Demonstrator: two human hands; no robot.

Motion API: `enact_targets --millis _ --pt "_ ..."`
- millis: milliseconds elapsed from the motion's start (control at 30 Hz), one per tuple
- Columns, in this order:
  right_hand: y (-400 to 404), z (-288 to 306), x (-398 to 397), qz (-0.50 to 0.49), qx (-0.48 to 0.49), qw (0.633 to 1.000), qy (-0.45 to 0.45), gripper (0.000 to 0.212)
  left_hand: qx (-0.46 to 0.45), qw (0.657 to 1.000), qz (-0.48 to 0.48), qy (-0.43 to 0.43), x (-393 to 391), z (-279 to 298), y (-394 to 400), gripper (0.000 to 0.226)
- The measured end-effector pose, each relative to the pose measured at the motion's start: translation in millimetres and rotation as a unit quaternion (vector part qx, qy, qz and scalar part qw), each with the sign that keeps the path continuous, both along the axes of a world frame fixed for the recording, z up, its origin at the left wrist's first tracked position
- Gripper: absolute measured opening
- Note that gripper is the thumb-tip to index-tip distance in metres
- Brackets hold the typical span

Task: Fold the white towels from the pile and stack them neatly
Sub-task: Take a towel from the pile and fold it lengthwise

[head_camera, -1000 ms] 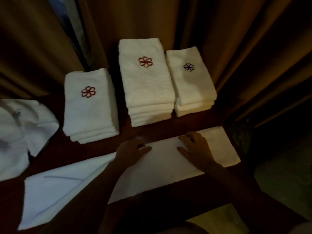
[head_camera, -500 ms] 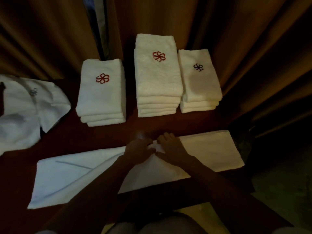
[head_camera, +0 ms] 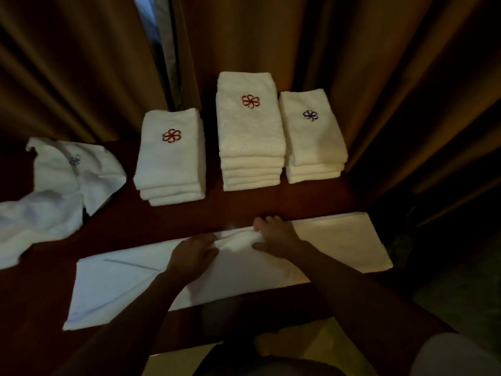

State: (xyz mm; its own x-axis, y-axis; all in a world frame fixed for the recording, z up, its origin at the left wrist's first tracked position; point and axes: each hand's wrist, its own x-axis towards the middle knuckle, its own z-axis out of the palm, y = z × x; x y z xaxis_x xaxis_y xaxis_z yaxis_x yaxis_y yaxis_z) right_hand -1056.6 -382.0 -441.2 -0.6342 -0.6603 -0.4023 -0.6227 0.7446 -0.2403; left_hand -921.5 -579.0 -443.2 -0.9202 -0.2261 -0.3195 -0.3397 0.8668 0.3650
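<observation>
Low in the middle of the frame, the left hand (head_camera: 193,253) and right hand (head_camera: 276,234) meet on a long white towel (head_camera: 339,240) spread across the dark bench (head_camera: 244,202); both seem to pinch a raised ridge of cloth at its far edge, though dim light hides the fingertips. Behind them stand three folded stacks (head_camera: 250,131), and the unfolded pile (head_camera: 54,191) slumps at the left of the frame. An uneven pinch would likely skew the crease, leaving the folded towel crooked on its stack.
</observation>
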Motion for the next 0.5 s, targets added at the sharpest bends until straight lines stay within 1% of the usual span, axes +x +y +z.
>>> enact_targets --millis 33,67,133,200,300,400,500 --pt "-6 5 0 0.012 0.023 1.0 0.006 0.048 -0.003 1.0 -0.009 -0.005 -1 0 1 0.058" --pt "-12 9 1 0.031 0.045 0.998 0.02 0.05 -0.007 1.0 -0.016 -0.015 -3 2 2 0.059" --pt "-27 16 8 0.066 0.061 0.995 0.043 0.055 -0.016 0.998 -0.026 -0.046 -10 3 2 0.046" --pt "-38 16 18 0.077 0.047 0.995 0.039 0.054 -0.013 0.998 -0.028 -0.049 -15 1 0 0.037" --pt "-48 6 31 0.053 0.026 0.998 0.016 0.05 -0.018 0.999 -0.026 -0.042 -15 -3 -2 0.041" --pt "-57 1 37 0.024 0.069 0.997 0.017 0.052 -0.005 1.0 -0.006 -0.019 -10 -6 -8 0.044" --pt "-65 1 41 0.047 0.117 0.99 0.061 0.052 0.022 1.0 0.0 -0.015 -4 -9 -26 0.049"
